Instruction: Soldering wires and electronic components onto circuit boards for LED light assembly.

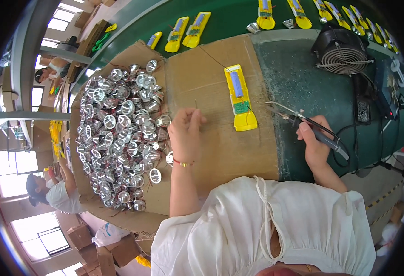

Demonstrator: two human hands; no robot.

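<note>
My right hand (317,145) is wrapped round a soldering iron (321,134) with a thin metal tube along it, its tip pointing left toward a yellow torch housing half (245,123). That housing lies on the brown cardboard, with a blue cylindrical battery (236,84), a small green circuit board (241,107) and thin dark wires. To its left, my left hand (187,133) is above the cardboard with fingers curled and thumb pressed in; whatever they hold, if anything, cannot be made out. Close beside that hand is a pile of shiny silver reflector cups (124,133) with wires.
A cardboard sheet (211,161) covers the green bench. At the right stand a black fan (344,60) and a box with a red light (390,112), with cables about. More yellow housings (197,30) line the far strip. Other people (57,193) work at the left.
</note>
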